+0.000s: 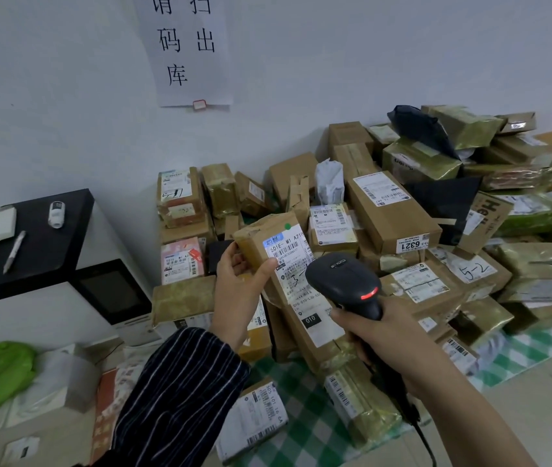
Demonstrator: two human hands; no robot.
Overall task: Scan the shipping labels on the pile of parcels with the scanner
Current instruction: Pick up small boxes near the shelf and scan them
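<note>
Parcels [402, 210] are heaped against the wall [65, 96] on a checked cloth [530, 345], filling the middle and right of the view. At far left a pen [14, 247] lies on a black cabinet top [38, 251]. Next, the left hand [239, 284] grips one brown parcel [257, 241], thumb and fingers curled round its lower end, and holds it tilted above the heap with its shipping label [289, 254] facing up. Just right of it the scanner [342, 278], a red light [368, 294] glowing on its back, points at that label. The right hand [382, 335] is wrapped round its handle. One label appears to be under the beam. No separate stack of finished parcels shows, so most of the pile probably remains, though which are done cannot be told.
</note>
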